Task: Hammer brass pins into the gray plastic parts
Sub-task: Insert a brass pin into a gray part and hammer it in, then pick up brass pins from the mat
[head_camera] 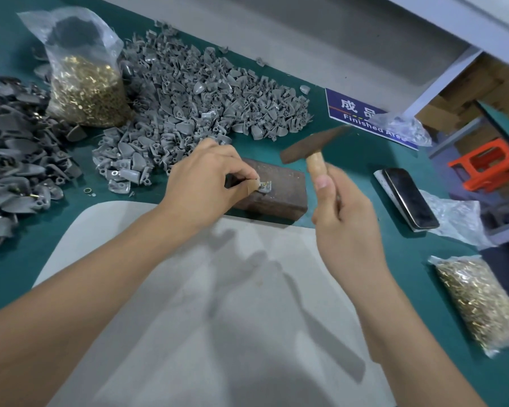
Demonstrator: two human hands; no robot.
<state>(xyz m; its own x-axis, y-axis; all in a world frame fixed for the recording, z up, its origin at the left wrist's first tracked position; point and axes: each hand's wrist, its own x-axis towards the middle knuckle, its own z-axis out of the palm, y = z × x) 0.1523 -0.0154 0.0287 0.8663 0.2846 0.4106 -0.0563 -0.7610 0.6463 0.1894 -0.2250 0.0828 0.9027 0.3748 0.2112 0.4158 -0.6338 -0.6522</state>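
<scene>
My left hand [209, 177] pinches a small gray plastic part [264, 186] against the top of a rusty metal block [279, 189]. A brass pin shows in the part. My right hand [344, 212] grips the wooden handle of a hammer [312, 149], whose blurred dark head hangs above and to the right of the part. A big heap of gray plastic parts [194, 92] lies behind the block. A clear bag of brass pins [86, 83] stands at the back left.
A darker pile of parts [15, 160] covers the left of the green table. A gray mat [206, 304] lies in front of me. At the right are a phone [409, 198], a second bag of pins [482, 304], a blue "Finished Area" sign [353, 113] and an orange stool [488, 163].
</scene>
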